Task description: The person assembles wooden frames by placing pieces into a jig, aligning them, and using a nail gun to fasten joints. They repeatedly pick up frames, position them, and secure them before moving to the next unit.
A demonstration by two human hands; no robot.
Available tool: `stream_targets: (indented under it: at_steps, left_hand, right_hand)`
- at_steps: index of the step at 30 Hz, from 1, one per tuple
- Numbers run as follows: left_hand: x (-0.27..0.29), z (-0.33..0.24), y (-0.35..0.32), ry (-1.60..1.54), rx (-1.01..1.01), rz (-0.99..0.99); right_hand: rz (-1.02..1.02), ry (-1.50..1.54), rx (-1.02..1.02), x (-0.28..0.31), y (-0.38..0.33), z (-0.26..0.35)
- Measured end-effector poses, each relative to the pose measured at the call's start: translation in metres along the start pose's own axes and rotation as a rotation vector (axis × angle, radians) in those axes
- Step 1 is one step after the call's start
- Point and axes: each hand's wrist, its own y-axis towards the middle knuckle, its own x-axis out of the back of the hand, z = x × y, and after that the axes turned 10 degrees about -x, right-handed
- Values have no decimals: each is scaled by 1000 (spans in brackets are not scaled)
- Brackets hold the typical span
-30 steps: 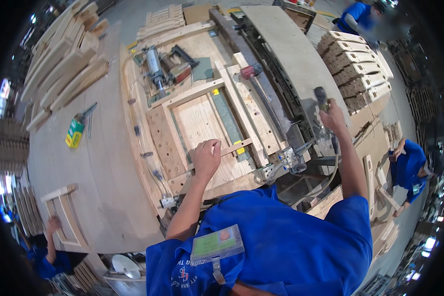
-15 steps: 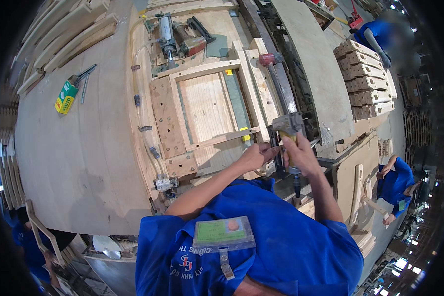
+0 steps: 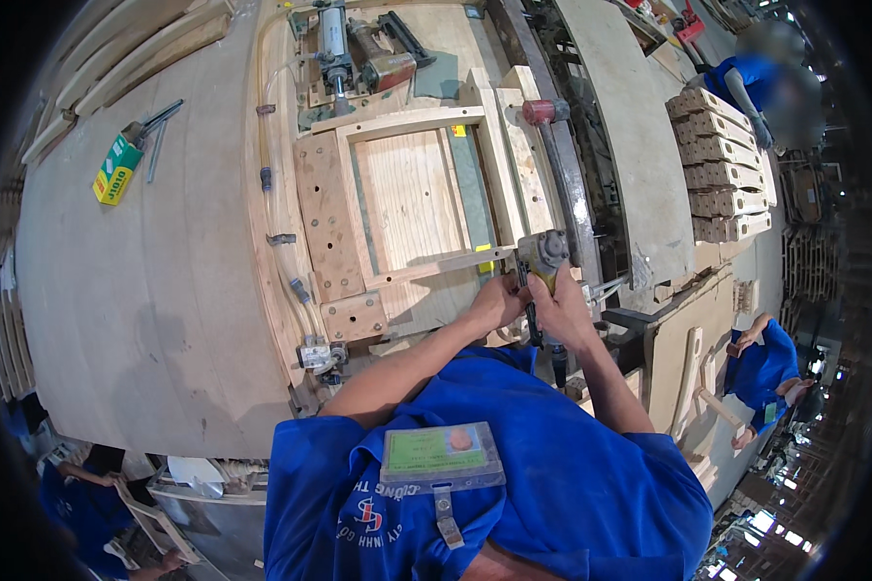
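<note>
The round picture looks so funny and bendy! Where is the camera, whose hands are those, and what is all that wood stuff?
The camera sits on a worker's head and looks down, and its wide lens bends straight edges. The blue shirt at the bottom is the worker's own. Both arms reach forward: the right hand grips a metal power tool, and the left hand rests beside it on a wooden frame. The frame lies on a big workbench. Farther back are a red-headed mallet and a green and yellow box. At the right, other people in blue work near stacked wooden parts.
</note>
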Motion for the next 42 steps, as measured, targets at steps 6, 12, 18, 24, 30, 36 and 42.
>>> stream_targets:
  at_steps: [6, 12, 18, 24, 30, 36, 42]
  left_hand:
    - [11, -22, 7, 46, 32, -124]
    - [49, -53, 45, 55, -72, -468]
    - [95, -55, 110, 92, -79, -624]
    - [102, -50, 139, 20, -55, -663]
    - [110, -51, 140, 11, -47, -632]
    - [113, -48, 142, 76, -49, -625]
    - [115, -52, 139, 28, -65, -632]
  right_hand:
    - [105, 205, -191, 17, 11, 40]
    - [109, 371, -40, 15, 88, 81]
    - [86, 369, 12, 0, 175, 121]
    - [78, 295, -22, -2, 216, 121]
    - [47, 267, -5, -9, 222, 123]
    - [50, 218, -10, -10, 220, 131]
    - [50, 171, -30, -9, 222, 132]
